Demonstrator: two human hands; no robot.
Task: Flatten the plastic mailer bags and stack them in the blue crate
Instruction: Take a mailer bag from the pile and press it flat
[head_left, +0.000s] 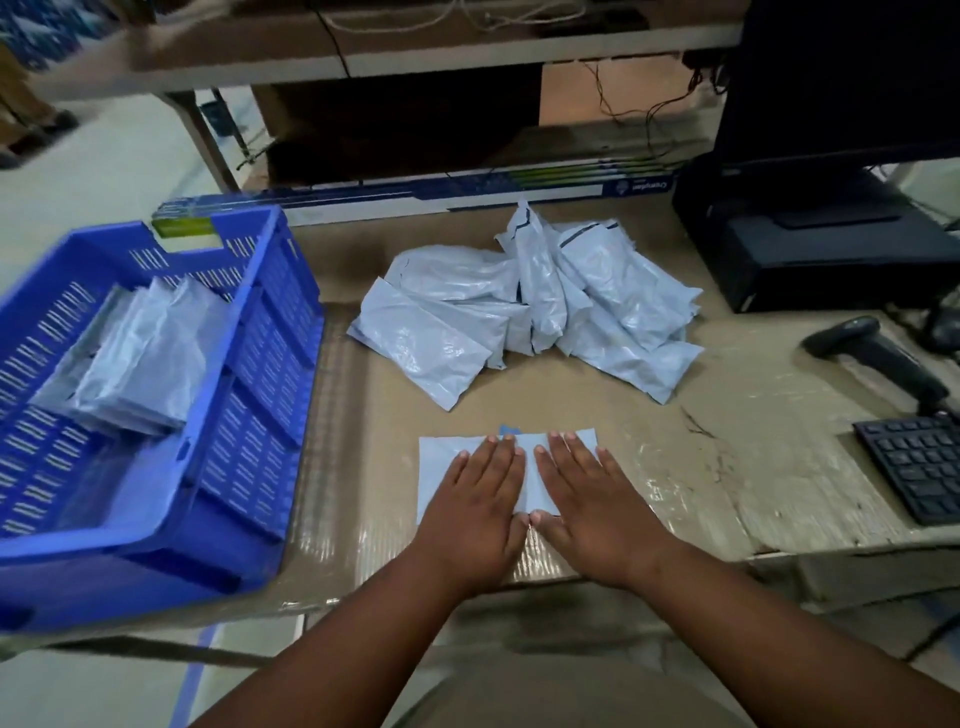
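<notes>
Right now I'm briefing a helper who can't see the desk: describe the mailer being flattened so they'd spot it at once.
Start at the blue crate on the table's left, then look right to the near edge. There one mailer lies under the left hand and right hand, both pressing with straight fingers. Unlike the crumpled pile behind it, it lies alone and smooth.

A cardboard-covered table (675, 493) stands on a pale floor (104, 182); behind it a wooden shelf unit (415, 57) trails loose cables (649, 104); the lighting is dim
</notes>
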